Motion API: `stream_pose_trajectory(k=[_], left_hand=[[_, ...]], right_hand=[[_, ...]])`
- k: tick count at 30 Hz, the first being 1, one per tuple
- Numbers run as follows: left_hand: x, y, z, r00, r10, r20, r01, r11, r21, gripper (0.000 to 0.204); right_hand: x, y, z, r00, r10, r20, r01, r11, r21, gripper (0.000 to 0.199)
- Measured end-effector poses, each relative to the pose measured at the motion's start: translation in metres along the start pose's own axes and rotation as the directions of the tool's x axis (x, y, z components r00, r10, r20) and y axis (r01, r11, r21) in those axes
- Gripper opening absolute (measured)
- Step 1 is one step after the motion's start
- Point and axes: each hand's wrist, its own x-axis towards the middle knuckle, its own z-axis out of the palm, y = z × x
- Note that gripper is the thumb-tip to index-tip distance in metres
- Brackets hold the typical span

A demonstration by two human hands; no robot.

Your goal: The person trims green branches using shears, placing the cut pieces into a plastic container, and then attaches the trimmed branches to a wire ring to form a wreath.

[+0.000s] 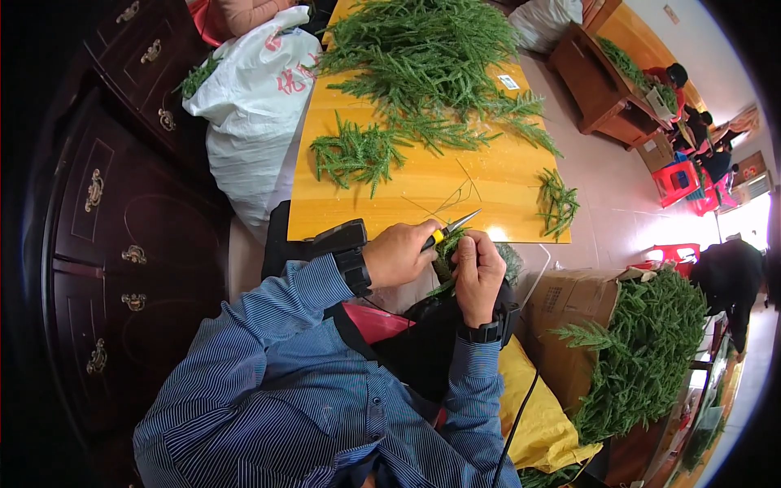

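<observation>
My left hand (396, 254) is closed around a pair of pointed pliers (460, 222) with yellow-and-black grips; the steel tip points up and right. Close beside it, my right hand (477, 272) has thumb and fingers pressed together on a green sprig (443, 264), which shows between the two hands below the table's front edge. Its stem is hidden in the fingers. Just beyond the pliers, thin bare stems (455, 195) lie on the yellow wooden table (488, 175). A small bunch of sprigs (358, 153) lies left of them, another bunch (558, 203) at the right edge.
A large heap of green sprigs (423, 49) covers the table's far part. A white woven sack (252, 122) stands left, by dark drawers (134, 244). Right of me are a cardboard box (569, 313) of greenery and a yellow bag (529, 398). Other people sit farther off.
</observation>
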Motion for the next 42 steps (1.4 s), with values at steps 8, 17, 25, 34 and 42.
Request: stream_pose_trajectory(k=[8, 17, 25, 34, 42], left_hand=[[0.011, -0.014, 0.011, 0.999, -0.011, 0.034, 0.013, 0.998, -0.067, 0.038], [0.021, -0.019, 0.006, 0.978, -0.043, 0.206, 0.062, 0.994, -0.090, 0.035], [0.024, -0.010, -0.004, 0.931, -0.145, 0.336, 0.215, 0.959, -0.182, 0.034], [0.022, -0.013, -0.018, 0.903, -0.199, 0.381, 0.268, 0.953, -0.139, 0.033], [0.015, -0.011, -0.017, 0.936, -0.142, 0.322, 0.179, 0.980, -0.088, 0.036]], right_hand=[[0.006, 0.009, -0.005, 0.999, -0.012, -0.043, 0.005, 0.990, -0.144, 0.018], [0.005, 0.018, -0.011, 0.991, 0.105, -0.080, -0.116, 0.982, -0.150, 0.019], [0.006, 0.017, -0.009, 0.969, 0.233, -0.086, -0.235, 0.972, -0.012, 0.018], [0.007, 0.024, -0.018, 0.962, 0.224, -0.157, -0.210, 0.972, 0.102, 0.019], [0.009, 0.022, -0.019, 0.953, 0.252, -0.169, -0.214, 0.953, 0.214, 0.020]])
